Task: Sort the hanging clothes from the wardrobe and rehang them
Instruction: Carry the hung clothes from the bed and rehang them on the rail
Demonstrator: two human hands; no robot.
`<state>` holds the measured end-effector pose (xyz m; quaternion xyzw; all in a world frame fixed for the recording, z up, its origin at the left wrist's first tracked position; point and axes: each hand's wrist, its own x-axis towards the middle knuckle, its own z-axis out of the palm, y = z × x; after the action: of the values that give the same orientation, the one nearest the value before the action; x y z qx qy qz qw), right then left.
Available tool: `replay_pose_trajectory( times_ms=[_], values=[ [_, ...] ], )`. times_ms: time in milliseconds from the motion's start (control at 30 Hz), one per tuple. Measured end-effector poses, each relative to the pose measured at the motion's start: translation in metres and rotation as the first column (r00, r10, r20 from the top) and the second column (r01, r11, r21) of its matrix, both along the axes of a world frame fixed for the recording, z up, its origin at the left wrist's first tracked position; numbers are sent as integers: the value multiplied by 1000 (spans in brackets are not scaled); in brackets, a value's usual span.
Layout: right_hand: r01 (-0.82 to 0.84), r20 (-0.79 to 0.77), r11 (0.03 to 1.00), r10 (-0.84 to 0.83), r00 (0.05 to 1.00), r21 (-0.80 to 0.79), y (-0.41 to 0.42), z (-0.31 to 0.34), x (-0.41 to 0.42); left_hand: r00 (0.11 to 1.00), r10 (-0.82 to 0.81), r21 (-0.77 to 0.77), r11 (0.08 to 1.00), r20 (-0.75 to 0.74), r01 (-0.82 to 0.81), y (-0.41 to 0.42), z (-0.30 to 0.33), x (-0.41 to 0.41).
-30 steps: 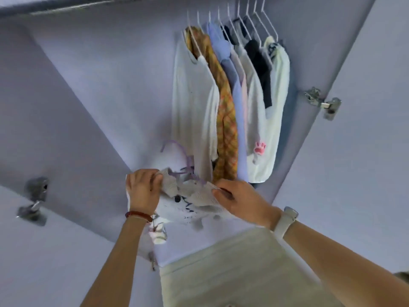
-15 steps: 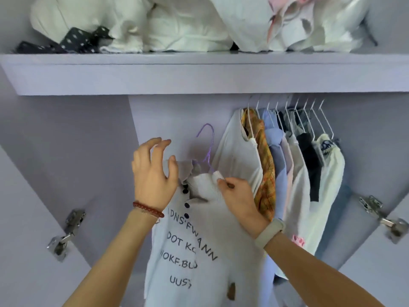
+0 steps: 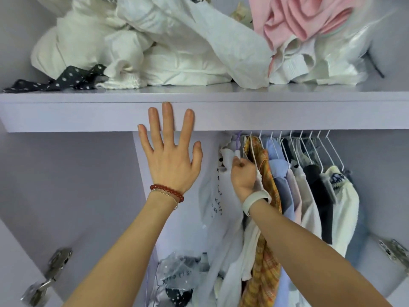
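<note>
A white shirt with black lettering [image 3: 212,196] hangs on a purple hanger [image 3: 238,144] at the left end of the rail. My right hand [image 3: 243,176] grips the neck of that hanger just below the hook. My left hand [image 3: 171,151] is spread wide and empty, lifted in front of the shelf edge. To the right hang an orange plaid shirt [image 3: 263,196], a pale blue shirt [image 3: 281,187], a black garment [image 3: 318,191] and a cream top [image 3: 345,200], all on white wire hangers [image 3: 309,147].
The lilac shelf [image 3: 287,114] above carries a pile of white bedding [image 3: 155,45], a pink cloth [image 3: 298,18] and a dotted black strap [image 3: 62,80]. Door hinges [image 3: 48,278] sit at lower left and lower right. Plastic bags [image 3: 177,275] lie on the wardrobe floor.
The lettered shirt on its purple hanger has gone up to the rail, carried by my right hand. My left hand let go of the shirt and opened flat. The camera tilted upward.
</note>
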<state>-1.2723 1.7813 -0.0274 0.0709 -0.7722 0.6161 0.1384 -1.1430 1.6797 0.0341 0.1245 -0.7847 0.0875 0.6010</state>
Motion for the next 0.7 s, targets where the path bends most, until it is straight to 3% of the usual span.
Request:
replay_pose_trajectory(
  times_ms=[133, 300, 433, 533, 633, 700],
  values=[
    [65, 72, 990, -74, 995, 124, -1, -10, -12, 1000, 11, -30, 999, -16, -12, -3, 0, -2],
    [94, -19, 967, -92, 996, 235, 5, -18, -3, 1000, 22, -39, 999, -21, -23, -3, -1, -4],
    [-1, 15, 986, -2, 1000, 164, 14, -30, 14, 999, 26, -31, 999, -21, -26, -3, -1, -5],
    [-184, 102, 971, 170, 980, 150, 26, -34, 20, 999, 25, -29, 999, -24, -26, -2, 0, -4],
    [-286, 72, 891, 279, 958, 353, 43, -34, 24, 999, 27, -30, 999, -27, -28, -1, 1, -5],
    [-205, -45, 846, 260, 965, 492, 54, -31, 25, 999, 30, -30, 999, -31, -30, -1, 0, -5]
  ],
)
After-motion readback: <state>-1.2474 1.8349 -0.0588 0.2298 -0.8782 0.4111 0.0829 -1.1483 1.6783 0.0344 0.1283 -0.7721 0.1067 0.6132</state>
